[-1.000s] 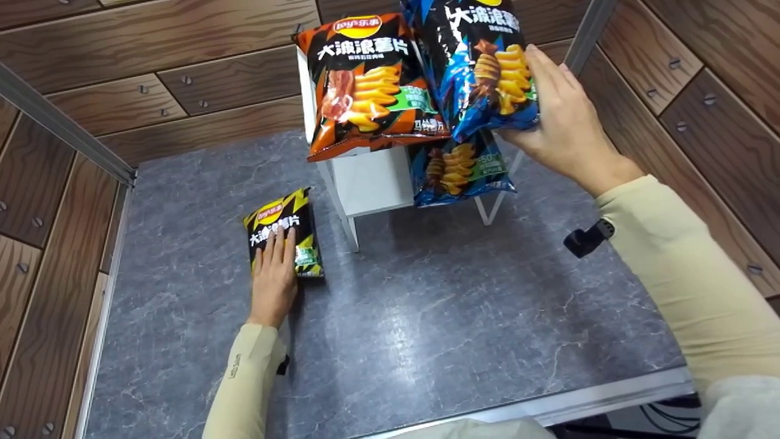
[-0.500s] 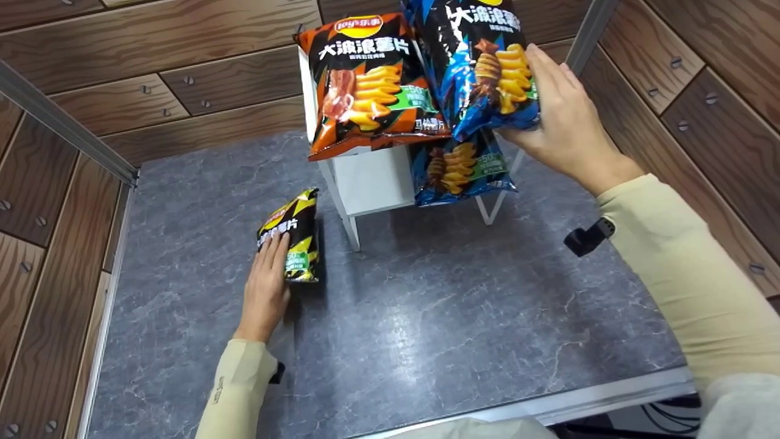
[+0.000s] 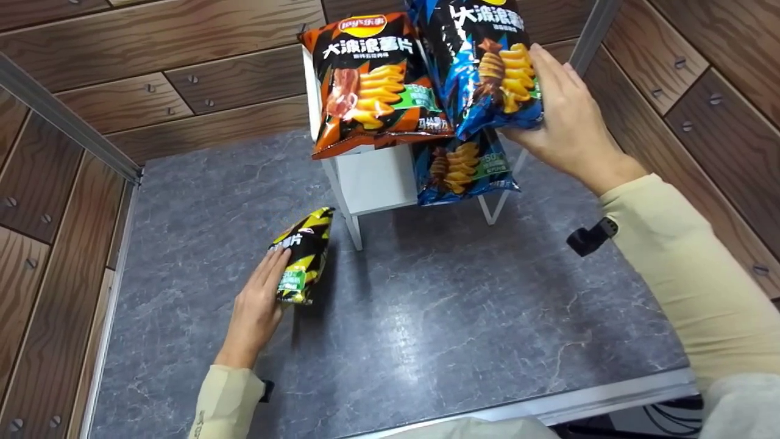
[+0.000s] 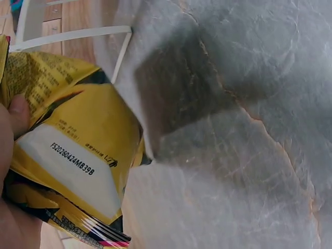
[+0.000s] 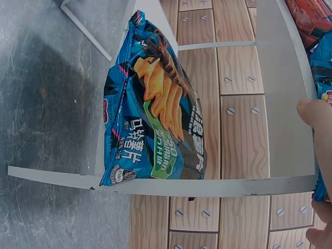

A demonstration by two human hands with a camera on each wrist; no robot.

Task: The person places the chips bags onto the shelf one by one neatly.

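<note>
In the head view my left hand [image 3: 261, 299] holds a yellow-and-black bag of potato chips [image 3: 308, 259], tilted up off the tabletop. The thumb [image 4: 19, 111] presses the bag's yellow back in the left wrist view. At upper right, my right hand [image 3: 576, 122] grips the right side of a blue bag of chips [image 3: 493, 67] on top of a white rack [image 3: 378, 180]. An orange bag of chips [image 3: 378, 85] lies beside it on the same top. A second blue bag [image 5: 155, 114] lies on the rack's lower shelf, part hidden from above.
Grey marbled tabletop [image 3: 390, 323] surrounds the rack's thin white legs. Wood-patterned walls [image 3: 244, 79] stand at the back and both sides, with metal corner posts. Cables [image 3: 667, 421] show beyond the front edge at lower right.
My left hand has picked up the yellow-and-black bag, turned it on its side and drawn it slightly towards me and to the right. My right hand stays on the blue bag.
</note>
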